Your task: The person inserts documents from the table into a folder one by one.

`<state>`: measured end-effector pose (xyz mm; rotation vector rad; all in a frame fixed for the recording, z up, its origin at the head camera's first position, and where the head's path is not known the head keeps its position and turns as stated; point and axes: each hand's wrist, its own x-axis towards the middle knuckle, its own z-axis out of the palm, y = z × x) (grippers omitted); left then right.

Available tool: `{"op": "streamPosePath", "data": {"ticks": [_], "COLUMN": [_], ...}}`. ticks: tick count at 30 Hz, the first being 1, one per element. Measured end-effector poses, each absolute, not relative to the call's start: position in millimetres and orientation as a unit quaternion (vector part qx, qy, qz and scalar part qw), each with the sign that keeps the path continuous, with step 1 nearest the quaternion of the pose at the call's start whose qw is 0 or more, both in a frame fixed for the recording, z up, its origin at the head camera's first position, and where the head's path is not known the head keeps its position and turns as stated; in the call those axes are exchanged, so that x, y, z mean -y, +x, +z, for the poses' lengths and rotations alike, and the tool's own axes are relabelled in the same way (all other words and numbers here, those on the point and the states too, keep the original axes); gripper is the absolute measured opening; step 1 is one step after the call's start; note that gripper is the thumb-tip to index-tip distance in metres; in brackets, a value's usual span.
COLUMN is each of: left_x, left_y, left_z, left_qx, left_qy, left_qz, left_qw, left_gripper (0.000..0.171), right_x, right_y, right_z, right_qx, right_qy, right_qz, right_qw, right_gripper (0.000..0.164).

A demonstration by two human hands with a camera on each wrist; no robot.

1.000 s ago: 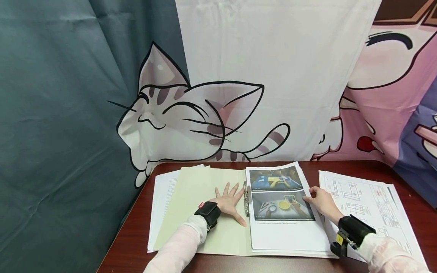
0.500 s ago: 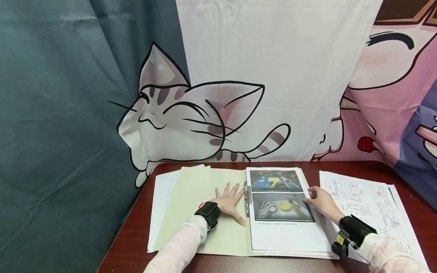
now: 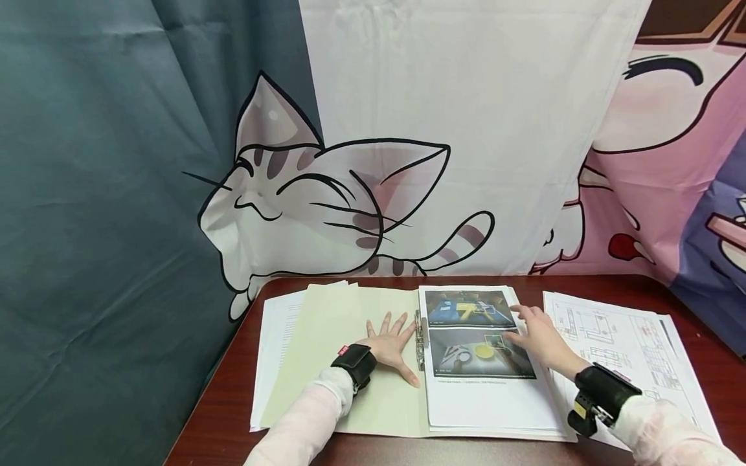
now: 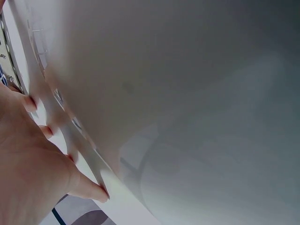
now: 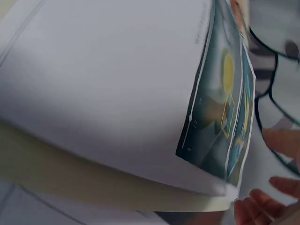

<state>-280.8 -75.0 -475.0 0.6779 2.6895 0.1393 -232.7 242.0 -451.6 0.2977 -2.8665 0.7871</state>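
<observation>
Left grip (image 3: 390,346) is lying flat w/ fingers spread in the lower centre of the head view, resting on the pale folder (image 3: 315,336) & grasping nothing. Right grip (image 3: 544,340) is sitting at the right edge of the top pg (image 3: 478,404), thumb & fingers parted, no paper visibly pinched; can't tell if it's touching. Top pg is lying on its stack, lower centre-right of frame, just right of the metal clip (image 3: 420,343), showing two printed photos (image 3: 454,362). Loose sheets (image 3: 276,356) are poking out left of the folder; drawing sheets (image 3: 635,362) are lying at lower right on the red-brown worktop (image 3: 215,401).

L wrist view: left grip is showing at lower left, thumb reaching toward bottom centre; a grey blur is filling most of the frame, can't ID it.

R wrist view: top pg is taking up the middle, bending a bit toward the right. Right grip is showing at lower right, loose & apparently empty, fingertips just beside the pg corner.

Handling, my est.: pg is prob. behaving light, thin, floppy, slightly slippery, easily creased or torn near the clip. Best hold: free right edge nr upper corner, pinching one sheet only.
</observation>
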Motion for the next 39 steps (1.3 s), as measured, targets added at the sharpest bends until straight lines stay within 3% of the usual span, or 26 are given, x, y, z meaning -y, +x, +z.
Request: {"op": "streamPosePath", "data": {"ticks": [10, 18, 27, 32, 39], "left_x": [76.3, 75.9, 72.5, 79.7, 114.8], "left_y": [-280.2, -279.1, -280.2, -287.8, -313.4], "left_z": [-476.0, -473.1, -468.6, -452.8, -396.7], "left_qx": [-0.953, -0.952, -0.956, -0.96, -0.976], "left_qy": [0.241, 0.238, 0.232, 0.225, 0.182], "left_qz": [0.05, 0.059, 0.03, 0.019, 0.019], "left_qw": [0.178, 0.181, 0.175, 0.168, 0.119], "left_gripper": [0.122, 0.122, 0.121, 0.109, 0.082], "right_x": [-222.2, -222.9, -221.6, -219.8, -219.7], "right_y": [-223.4, -221.9, -218.3, -217.0, -216.7], "right_z": [-467.9, -475.7, -485.0, -486.8, -484.6], "right_qx": [0.963, 0.964, 0.961, 0.958, 0.959], "right_qy": [0.196, 0.212, 0.217, 0.22, 0.22], "right_qz": [0.173, 0.158, 0.158, 0.169, 0.166], "right_qw": [0.07, 0.044, 0.066, 0.068, 0.065], "right_gripper": [0.077, 0.076, 0.072, 0.072, 0.071]}}
